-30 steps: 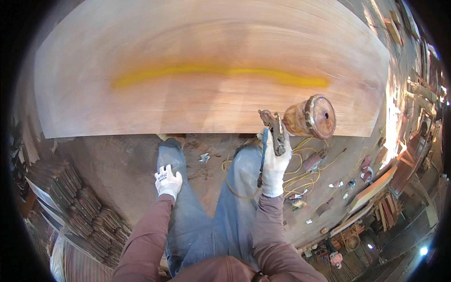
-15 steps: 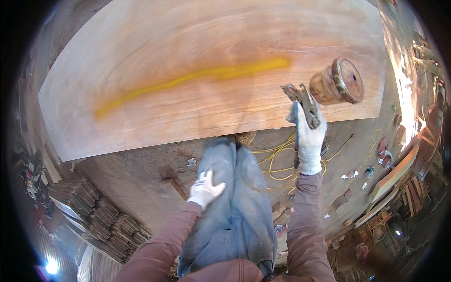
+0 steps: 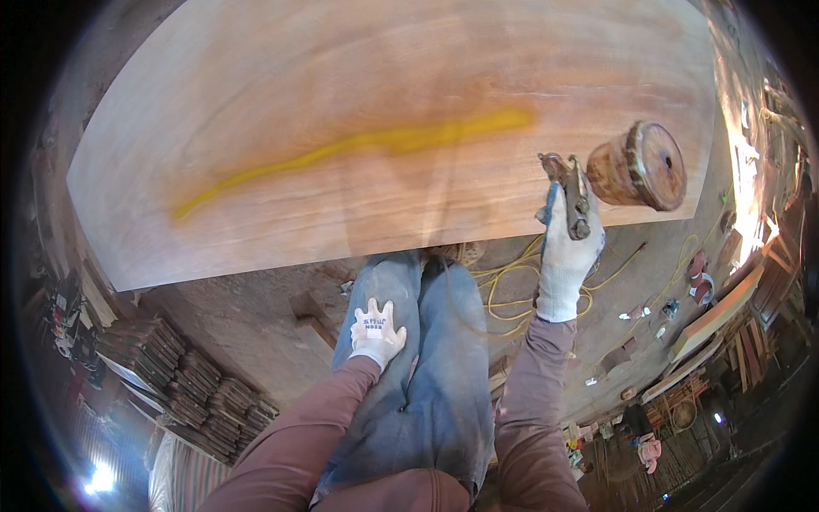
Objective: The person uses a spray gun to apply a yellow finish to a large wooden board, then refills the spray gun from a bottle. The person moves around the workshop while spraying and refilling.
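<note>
Through the head view I have the right hand (image 3: 565, 247) wrapped around a spray gun (image 3: 578, 200) by the near right edge of the board (image 3: 409, 77) — its long axis runs away from me, front slightly left, cup (image 3: 614, 171) jutting right. The left hand (image 3: 378, 330) rests spread on the leg (image 3: 380, 286), nearside of the board. Since half a second ago, the gun has shifted rightward along the board.

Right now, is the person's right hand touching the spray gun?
Touching. The head view shows the gloved right hand wrapped around the spray gun, with no visible gap between them.
</note>
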`<state>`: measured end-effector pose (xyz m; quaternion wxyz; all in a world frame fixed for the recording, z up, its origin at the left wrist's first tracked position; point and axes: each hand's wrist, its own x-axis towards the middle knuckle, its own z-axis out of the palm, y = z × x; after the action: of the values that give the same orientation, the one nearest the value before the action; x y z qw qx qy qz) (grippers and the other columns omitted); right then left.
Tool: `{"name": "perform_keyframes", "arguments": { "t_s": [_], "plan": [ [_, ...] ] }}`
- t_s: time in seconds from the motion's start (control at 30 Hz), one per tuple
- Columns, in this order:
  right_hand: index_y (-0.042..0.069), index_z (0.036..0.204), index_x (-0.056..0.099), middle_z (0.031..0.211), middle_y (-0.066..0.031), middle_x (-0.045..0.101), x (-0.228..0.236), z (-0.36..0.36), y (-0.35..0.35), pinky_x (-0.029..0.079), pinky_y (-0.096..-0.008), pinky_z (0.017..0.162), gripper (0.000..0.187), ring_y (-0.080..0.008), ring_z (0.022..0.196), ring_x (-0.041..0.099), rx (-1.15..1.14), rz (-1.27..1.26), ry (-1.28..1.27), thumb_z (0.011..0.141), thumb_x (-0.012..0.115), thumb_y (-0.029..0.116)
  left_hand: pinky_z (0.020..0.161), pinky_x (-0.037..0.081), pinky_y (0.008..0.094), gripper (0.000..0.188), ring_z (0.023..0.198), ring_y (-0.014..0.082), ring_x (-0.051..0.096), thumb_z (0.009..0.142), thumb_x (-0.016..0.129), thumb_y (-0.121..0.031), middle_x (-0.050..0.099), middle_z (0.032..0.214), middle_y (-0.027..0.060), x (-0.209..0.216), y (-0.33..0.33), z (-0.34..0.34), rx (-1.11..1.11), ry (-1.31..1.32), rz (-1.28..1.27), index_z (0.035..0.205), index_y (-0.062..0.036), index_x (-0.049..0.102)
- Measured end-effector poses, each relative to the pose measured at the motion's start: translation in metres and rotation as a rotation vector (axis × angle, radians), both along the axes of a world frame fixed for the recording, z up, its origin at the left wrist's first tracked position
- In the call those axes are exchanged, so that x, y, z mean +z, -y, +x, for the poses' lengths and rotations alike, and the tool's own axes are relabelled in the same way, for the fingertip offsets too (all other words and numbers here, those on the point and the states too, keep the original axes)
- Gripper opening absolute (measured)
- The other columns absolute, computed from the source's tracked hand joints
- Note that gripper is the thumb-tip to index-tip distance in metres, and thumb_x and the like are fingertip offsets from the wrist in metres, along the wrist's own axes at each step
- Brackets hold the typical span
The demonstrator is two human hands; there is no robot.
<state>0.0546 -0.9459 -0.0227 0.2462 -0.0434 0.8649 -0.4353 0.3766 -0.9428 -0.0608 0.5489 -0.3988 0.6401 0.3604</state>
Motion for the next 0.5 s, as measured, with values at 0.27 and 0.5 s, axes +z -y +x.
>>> {"name": "perform_keyframes", "arguments": {
  "t_s": [0.27, 0.5],
  "plan": [
    [-0.005, 0.140, 0.061, 0.108, -0.0071, 0.073, 0.004, 0.032, 0.022, 0.054, -0.0243, 0.076, 0.040, -0.0062, 0.086, 0.062, 0.152, -0.095, 0.161, 0.101, 0.067, 0.003, 0.101, 0.051, 0.0565, 0.064, 0.130, 0.0433, 0.050, 0.091, 0.068, -0.043, 0.046, 0.152, 0.0165, -0.008, -0.001, -0.007, -0.019, -0.047, -0.066, 0.148, -0.0167, 0.055],
    [-0.005, 0.141, 0.061, 0.110, -0.0052, 0.073, -0.007, 0.020, 0.020, 0.053, -0.0235, 0.079, 0.042, -0.0063, 0.089, 0.063, 0.060, -0.116, 0.268, 0.101, 0.068, 0.003, 0.098, 0.053, 0.0560, 0.063, 0.128, 0.0424, 0.052, 0.091, 0.068, -0.043, 0.049, 0.148, 0.0162, -0.010, -0.006, -0.022, -0.012, -0.048, -0.118, 0.147, -0.0163, 0.056]
  ]
}}
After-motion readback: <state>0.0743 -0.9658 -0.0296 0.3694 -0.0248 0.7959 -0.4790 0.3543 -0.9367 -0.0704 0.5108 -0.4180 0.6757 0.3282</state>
